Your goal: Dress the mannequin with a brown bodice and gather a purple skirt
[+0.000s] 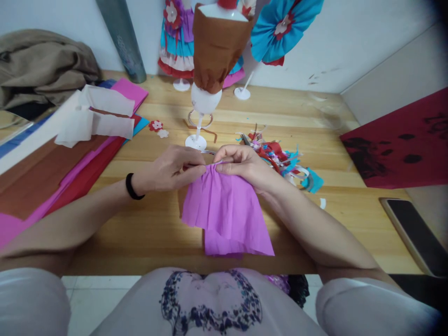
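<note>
A sheet of purple crepe paper point(227, 207) hangs in folds from both my hands, gathered into pleats along its top edge. My left hand point(175, 168), with a black band at the wrist, pinches the left end of the gathers. Close beside it, my right hand point(238, 161) pinches the same edge between thumb and fingers. The lower end of the paper droops toward the table's front edge. Just beyond my hands stands a white stand point(199, 128) bearing a brown paper-wrapped form point(222, 44).
Coloured paper sheets point(52, 172) are stacked at the left, near a dark bottle point(124, 42). Paper scraps point(280, 156) with scissors lie right of centre. A phone point(416, 233) and a red printed sheet point(402, 140) are at the right. Paper-decorated stands point(177, 46) line the wall.
</note>
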{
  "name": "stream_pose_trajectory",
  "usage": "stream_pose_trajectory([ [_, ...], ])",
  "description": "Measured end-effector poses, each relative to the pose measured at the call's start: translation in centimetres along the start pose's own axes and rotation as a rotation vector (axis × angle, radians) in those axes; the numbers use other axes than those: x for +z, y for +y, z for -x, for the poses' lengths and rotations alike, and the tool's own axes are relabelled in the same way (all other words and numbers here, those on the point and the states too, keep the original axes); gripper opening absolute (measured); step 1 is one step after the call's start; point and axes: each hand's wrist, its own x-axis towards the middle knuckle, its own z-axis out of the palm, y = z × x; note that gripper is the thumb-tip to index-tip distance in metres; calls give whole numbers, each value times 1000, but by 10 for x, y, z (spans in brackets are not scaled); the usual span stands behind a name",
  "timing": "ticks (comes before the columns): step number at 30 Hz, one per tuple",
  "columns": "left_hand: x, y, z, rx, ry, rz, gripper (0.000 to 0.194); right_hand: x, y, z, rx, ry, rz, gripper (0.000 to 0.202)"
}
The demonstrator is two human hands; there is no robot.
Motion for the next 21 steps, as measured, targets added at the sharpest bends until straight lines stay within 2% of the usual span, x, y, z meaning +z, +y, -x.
stream_pose_trajectory([
  [3, 0, 1, 0, -160, 13, 124, 40, 4, 3, -1, 8, 11, -7, 19],
  [6, 4, 5, -1, -234, 38, 137, 44, 10, 3, 0, -25, 24, 30, 19],
  [12, 14, 9, -2, -293, 76, 122, 33, 20, 1, 5, -152, 41, 152, 18],
  [15, 15, 8, -1, -274, 90, 141, 33, 20, 2, 6, -155, 44, 172, 18],
  [21, 9, 2, -2, -230, 43, 136, 31, 17, 1, 6, -144, 23, 177, 23],
])
